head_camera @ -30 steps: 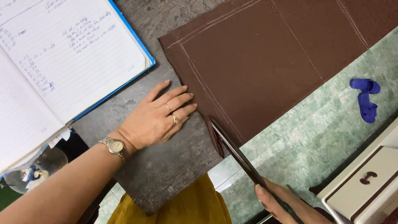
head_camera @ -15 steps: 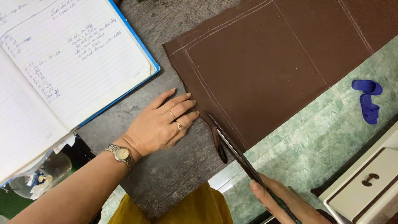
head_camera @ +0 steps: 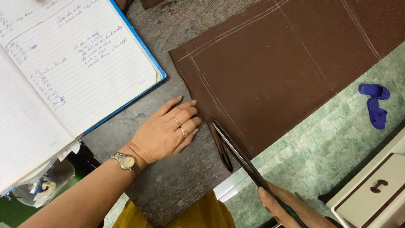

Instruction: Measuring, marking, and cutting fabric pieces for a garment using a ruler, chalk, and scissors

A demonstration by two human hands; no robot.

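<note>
A brown cloth with white chalk lines lies spread over a grey table. My left hand, with rings and a wristwatch, rests flat on the table, its fingertips touching the cloth's left edge. My right hand at the bottom edge grips dark scissors. The blades lie along a chalk line near the cloth's left edge. A narrow cut strip curls away beside the blades.
An open lined notebook with a blue cover and handwriting fills the upper left. A blue scrap lies on the green marbled surface at right. A white box with brown trim sits at the lower right. Yellow fabric shows at the bottom.
The scissors have advanced up along the chalk line, and the cut strip has grown longer. My left hand has stayed against the cloth's edge.
</note>
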